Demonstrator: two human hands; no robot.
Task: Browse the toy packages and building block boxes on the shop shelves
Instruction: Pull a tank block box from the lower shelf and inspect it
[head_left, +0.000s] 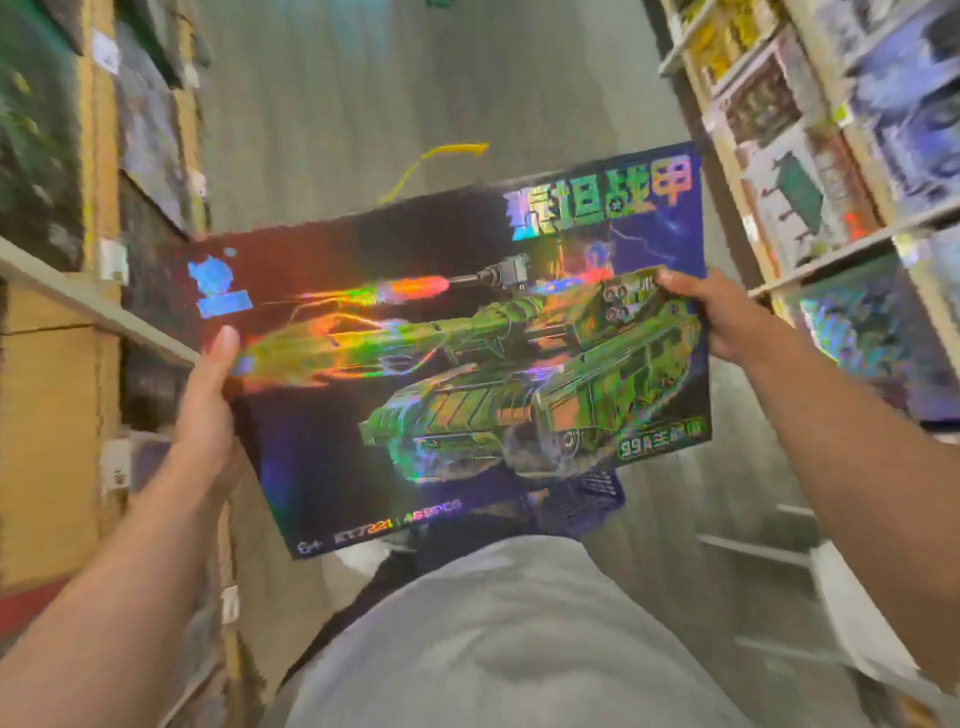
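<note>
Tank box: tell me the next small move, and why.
Probably slide the tank box back into the shelves on the right. Both the left hand and right hand grip its edges in mid-aisle, front face already in full view, so browsing it looks finished.

Even, fairly bright light fills the aisle. The box (457, 358) I hold throws rainbow glare off its foil face. Either side of it the shelves (810, 156) smear with motion blur and bend at the frame edges. Blocky compression muddies fine print everywhere.
</note>
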